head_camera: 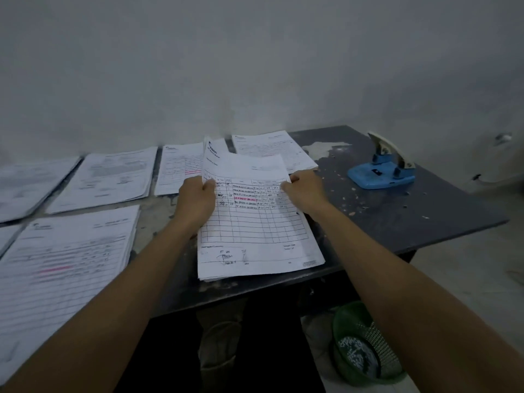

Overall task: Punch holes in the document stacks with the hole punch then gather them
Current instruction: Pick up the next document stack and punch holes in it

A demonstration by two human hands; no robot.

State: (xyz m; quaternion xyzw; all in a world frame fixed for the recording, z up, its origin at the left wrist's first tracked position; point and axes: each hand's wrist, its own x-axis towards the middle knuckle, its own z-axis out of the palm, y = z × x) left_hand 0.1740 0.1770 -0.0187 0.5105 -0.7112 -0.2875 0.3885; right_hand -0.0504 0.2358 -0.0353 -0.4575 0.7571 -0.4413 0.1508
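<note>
Stacks: six document stacks were counted; one held stack (255, 219) lay near the front edge of the bench (397, 222), five others (107, 177) were spread to its left and behind.
Hands: the left hand (197, 198) and right hand (304, 190) were seen pinching the held stack's side edges, fingers curled.
Punch: one blue hole punch (382, 171) was set well apart, right.
Room: bare bench surface was left between.
Obscured: print was blurred; the leftmost stacks were cut off.

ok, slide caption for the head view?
Both hands grip a document stack on the table; blue hole punch sits right.
</note>
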